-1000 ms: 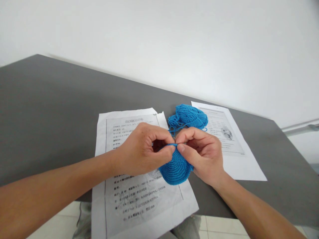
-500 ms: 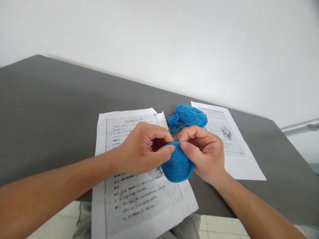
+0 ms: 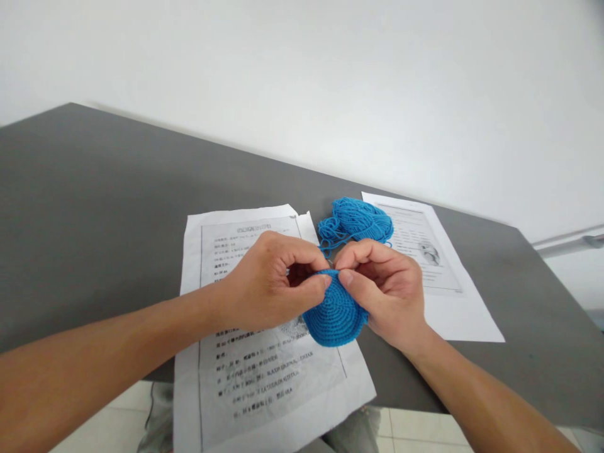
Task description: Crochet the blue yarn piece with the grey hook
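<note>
A round piece of blue crochet work (image 3: 334,318) with ringed stitches hangs between my two hands. My left hand (image 3: 278,283) pinches its upper left edge between thumb and forefinger. At the upper right edge, the thumb and forefinger of my right hand (image 3: 389,289) close on the same piece. A small bit of a thin tool shows between the fingertips; most of it is hidden, so its kind is unclear. Just behind the hands lies a skein of blue yarn (image 3: 361,220), with a loose strand running toward the fingers.
Under my left hand lies a creased printed sheet (image 3: 264,390), overhanging the front edge of the grey table (image 3: 117,189). Another printed sheet (image 3: 465,314) with a small picture lies to the right, partly behind the yarn. A white wall (image 3: 302,82) rises behind the table.
Almost nothing differs. My right hand's fingertips and the crochet piece have shifted very slightly to the left; both hands keep their pinch.
</note>
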`<control>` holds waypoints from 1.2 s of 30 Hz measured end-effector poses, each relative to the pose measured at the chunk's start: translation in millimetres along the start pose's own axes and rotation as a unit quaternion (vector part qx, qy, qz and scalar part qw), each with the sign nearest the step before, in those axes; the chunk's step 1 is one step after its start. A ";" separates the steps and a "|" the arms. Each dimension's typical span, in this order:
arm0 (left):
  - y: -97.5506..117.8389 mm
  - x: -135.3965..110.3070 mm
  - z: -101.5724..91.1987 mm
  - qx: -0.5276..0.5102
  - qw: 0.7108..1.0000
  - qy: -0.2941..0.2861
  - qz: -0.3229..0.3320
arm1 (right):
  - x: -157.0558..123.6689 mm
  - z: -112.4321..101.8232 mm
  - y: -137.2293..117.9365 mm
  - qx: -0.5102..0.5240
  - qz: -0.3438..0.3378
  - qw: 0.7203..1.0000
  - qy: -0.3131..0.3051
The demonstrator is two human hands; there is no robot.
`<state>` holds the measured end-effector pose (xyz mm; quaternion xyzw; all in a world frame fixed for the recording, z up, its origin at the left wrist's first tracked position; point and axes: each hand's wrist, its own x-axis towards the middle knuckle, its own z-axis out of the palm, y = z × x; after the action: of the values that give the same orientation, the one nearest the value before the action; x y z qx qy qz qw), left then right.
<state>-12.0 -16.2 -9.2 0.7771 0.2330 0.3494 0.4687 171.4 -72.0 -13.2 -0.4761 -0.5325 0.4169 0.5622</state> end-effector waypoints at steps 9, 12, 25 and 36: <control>-0.2 -0.5 -1.3 0.001 1.000 -0.015 -0.006 | 0.6 0.3 -4.2 -0.042 0.010 0.999 -0.010; -0.9 0.1 -0.8 0.002 1.000 -0.014 -0.006 | 0.2 -0.4 -3.2 -0.038 0.010 0.999 -0.014; -1.3 -0.8 0.2 -0.010 1.000 -0.014 -0.011 | 0.0 -0.9 -1.0 -0.022 -0.016 1.000 -0.014; -3.8 -2.4 -1.0 -0.006 1.000 -0.024 -0.008 | 0.1 0.8 -3.5 -0.059 -0.004 0.998 -0.015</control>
<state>-14.4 -15.6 -13.0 0.7807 0.2258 0.3283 0.4814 170.5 -72.6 -9.8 -0.4998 -0.5663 0.3899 0.5268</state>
